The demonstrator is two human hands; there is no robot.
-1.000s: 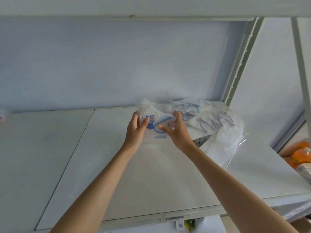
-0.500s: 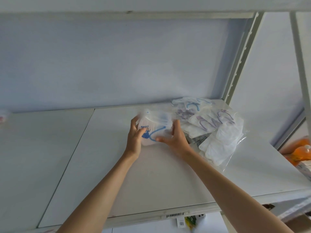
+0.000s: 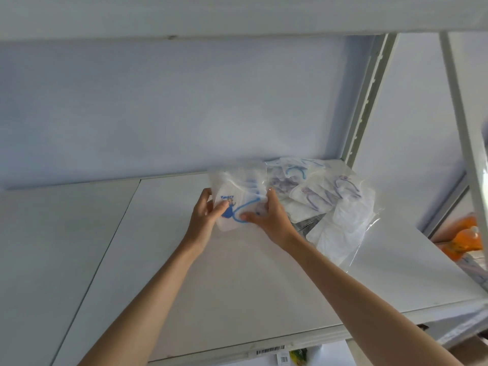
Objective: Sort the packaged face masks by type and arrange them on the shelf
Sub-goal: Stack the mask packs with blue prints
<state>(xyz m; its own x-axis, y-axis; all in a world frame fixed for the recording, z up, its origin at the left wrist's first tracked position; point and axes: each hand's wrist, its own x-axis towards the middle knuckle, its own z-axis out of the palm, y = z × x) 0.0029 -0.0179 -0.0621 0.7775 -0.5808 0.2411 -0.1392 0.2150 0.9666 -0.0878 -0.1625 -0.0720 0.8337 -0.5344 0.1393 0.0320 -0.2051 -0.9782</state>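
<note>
Between the two hands, near the back of the white shelf (image 3: 184, 273), sits a packaged mask (image 3: 239, 204), and both hands are clamped on it. The left hand (image 3: 204, 217) curls round its left edge, thumb pressed on the front over the printed blue figure; the right hand (image 3: 272, 220) pinches the right side, thumb laid across the lower front and fingers curled over the top of the wrapper. The pack is a soft, roughly rectangular pouch of clear crinkled film over a white mask, with blue lettering, a small blue cartoon figure and a curved blue ear loop showing through. Its printed face is turned toward the camera, with the lettering at the top left. Whether its lower edge touches the shelf cannot be told.

Just beside the right hand, to the right, lies a loose pile of masks (image 3: 324, 202), also in glossy transparent wrappers: white, padded shapes overlapping at odd angles, some with purple ear loops, some with blue. The pile reaches back to the pale wall and the slotted metal upright (image 3: 367, 101). The shelf board is smooth and matte, with a seam running front to back at the left. A barcode label (image 3: 270, 350) sits on its front edge.
</note>
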